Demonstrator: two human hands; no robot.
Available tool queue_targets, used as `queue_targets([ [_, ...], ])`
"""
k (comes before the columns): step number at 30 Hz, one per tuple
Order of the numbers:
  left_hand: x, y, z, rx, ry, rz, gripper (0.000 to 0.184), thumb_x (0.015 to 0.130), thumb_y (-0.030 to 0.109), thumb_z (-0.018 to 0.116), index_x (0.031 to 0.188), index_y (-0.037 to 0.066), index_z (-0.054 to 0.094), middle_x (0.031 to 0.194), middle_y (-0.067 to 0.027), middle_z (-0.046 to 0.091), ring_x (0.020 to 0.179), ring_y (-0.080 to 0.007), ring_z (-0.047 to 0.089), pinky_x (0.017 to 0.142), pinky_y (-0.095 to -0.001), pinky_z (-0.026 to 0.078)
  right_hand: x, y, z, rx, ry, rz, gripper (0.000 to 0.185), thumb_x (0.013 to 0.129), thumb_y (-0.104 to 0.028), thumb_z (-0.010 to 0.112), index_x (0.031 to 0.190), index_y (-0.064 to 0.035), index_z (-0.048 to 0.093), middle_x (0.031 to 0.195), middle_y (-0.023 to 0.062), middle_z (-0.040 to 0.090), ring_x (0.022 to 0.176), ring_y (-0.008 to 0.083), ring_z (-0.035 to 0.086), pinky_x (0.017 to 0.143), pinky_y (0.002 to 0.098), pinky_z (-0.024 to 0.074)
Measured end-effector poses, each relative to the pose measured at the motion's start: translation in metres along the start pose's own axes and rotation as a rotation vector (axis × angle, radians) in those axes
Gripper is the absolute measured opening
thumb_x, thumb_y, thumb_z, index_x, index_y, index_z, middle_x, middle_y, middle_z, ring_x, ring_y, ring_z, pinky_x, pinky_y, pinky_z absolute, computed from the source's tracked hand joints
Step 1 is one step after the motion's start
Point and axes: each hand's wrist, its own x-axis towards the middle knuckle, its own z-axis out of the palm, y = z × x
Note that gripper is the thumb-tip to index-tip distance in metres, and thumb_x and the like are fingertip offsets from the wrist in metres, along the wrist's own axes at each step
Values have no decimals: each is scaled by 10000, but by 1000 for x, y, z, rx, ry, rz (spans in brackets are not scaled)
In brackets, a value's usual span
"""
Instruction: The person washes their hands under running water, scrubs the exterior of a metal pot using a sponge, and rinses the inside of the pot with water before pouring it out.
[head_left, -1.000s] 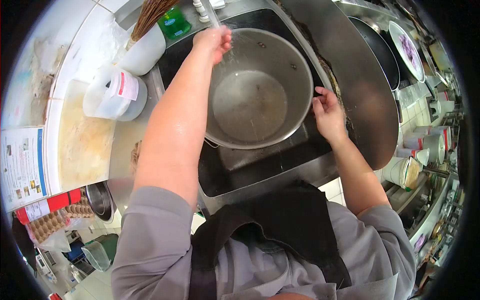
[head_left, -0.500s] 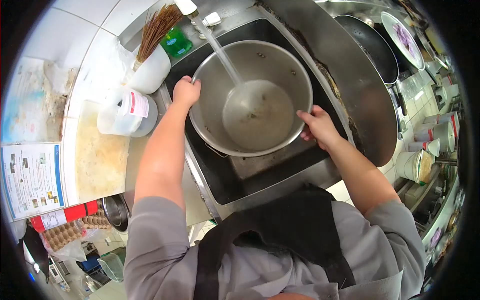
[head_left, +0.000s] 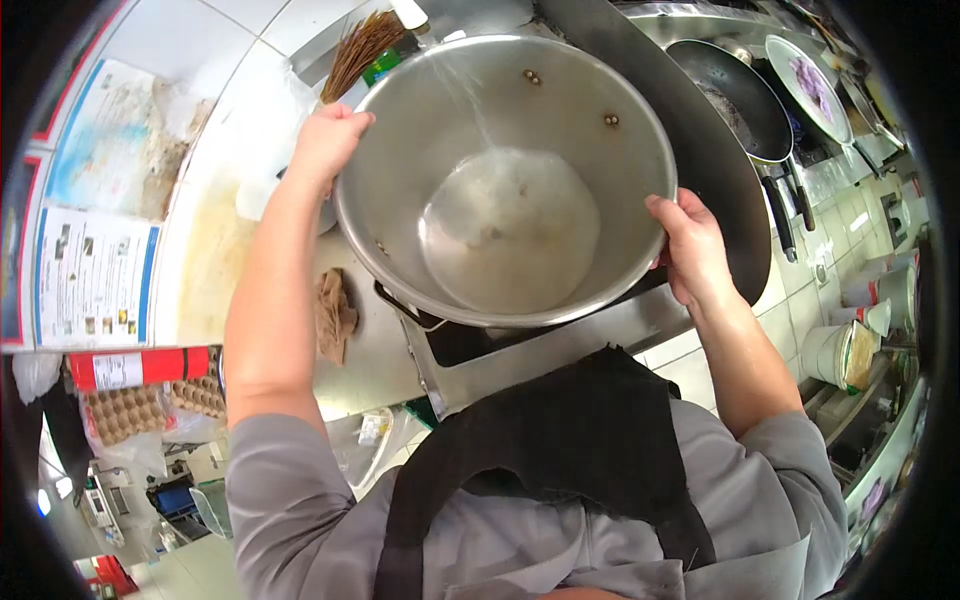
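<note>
A large metal pot (head_left: 390, 220) hangs between my hands above the dark sink (head_left: 460, 345), its open mouth facing me. Shallow cloudy water (head_left: 510, 235) lies at its bottom, and a thin stream falls in from the top. At the pot's left rim, my left hand (head_left: 330, 145) is closed on the edge. My right hand (head_left: 688, 240) grips the right rim, thumb over the inside and fingers behind, partly hidden. A wire handle hangs below the pot's lower left side.
A brown cloth (head_left: 334, 316) lies on the counter left of the sink. Behind the pot are a twig brush (head_left: 360, 55) and a green bottle (head_left: 381, 66). Black pans (head_left: 735, 100) and a plate (head_left: 808, 88) stand at the upper right. Egg trays (head_left: 125, 413) sit lower left.
My left hand went from the water stream to the pot's left rim, and my right hand took hold of the right rim. The pot has risen from the sink and looks larger.
</note>
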Motion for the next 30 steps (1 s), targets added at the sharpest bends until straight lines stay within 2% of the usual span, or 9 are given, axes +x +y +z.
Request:
queue_targets([
  [5,-74,63,-37,-48,33,56,196,856,215,678,748,81,584,668,6,568,574,-98,493,532,-286,428,-35,-15,-17,116,-20,-74,182,957,-196,586,1034,-31,586,783,19,634,563,91,560,484,248,462],
  [9,-107,107,-67,17,91,135,198,859,236,672,757,84,597,666,6,573,574,-94,504,530,-281,426,-66,-30,-21,157,-27,-40,195,992,-205,547,1099,-44,571,898,43,662,630,111,614,527,257,492],
  [13,-148,157,-88,140,155,238,227,842,272,678,767,71,605,669,5,570,578,-98,504,539,-280,424,-64,-10,-32,84,-236,-10,227,1025,-235,504,1156,-55,548,951,65,665,665,130,643,484,252,519],
  [15,-163,177,-93,279,199,285,237,838,279,678,785,58,610,673,9,563,579,-92,496,538,-278,420,-69,-6,-22,55,-240,94,284,1012,-221,486,1218,-26,492,929,111,656,597,161,639,426,266,535],
  [19,-185,209,-81,508,237,342,249,855,277,673,751,74,572,651,31,544,576,-65,474,533,-263,404,-57,23,-4,99,-435,293,355,936,-157,479,1238,24,445,995,189,617,586,234,647,456,344,569],
  [23,-220,249,-46,709,328,357,157,758,164,632,726,11,641,615,-140,632,556,-226,610,553,-376,493,-38,62,34,97,-656,480,323,945,-153,474,1222,11,459,1009,179,623,674,272,664,583,411,585],
  [27,-232,262,-21,938,349,387,198,783,149,582,827,-23,670,834,-267,676,826,-393,671,772,-442,527,-18,88,84,85,-778,599,316,946,-163,477,1223,-11,474,1029,167,633,803,298,676,672,423,568],
  [28,-228,258,-17,930,354,452,186,769,135,570,800,-19,669,821,-276,671,816,-407,672,770,-445,533,-12,93,97,82,-816,591,313,942,-169,476,1215,-15,480,1029,167,629,813,311,675,671,433,565],
  [30,-211,247,-13,968,321,461,207,805,201,603,820,-3,637,737,-207,651,708,-317,647,684,-414,508,4,97,119,72,-887,565,309,932,-179,472,1199,-23,492,1028,168,619,833,336,674,667,452,559],
])
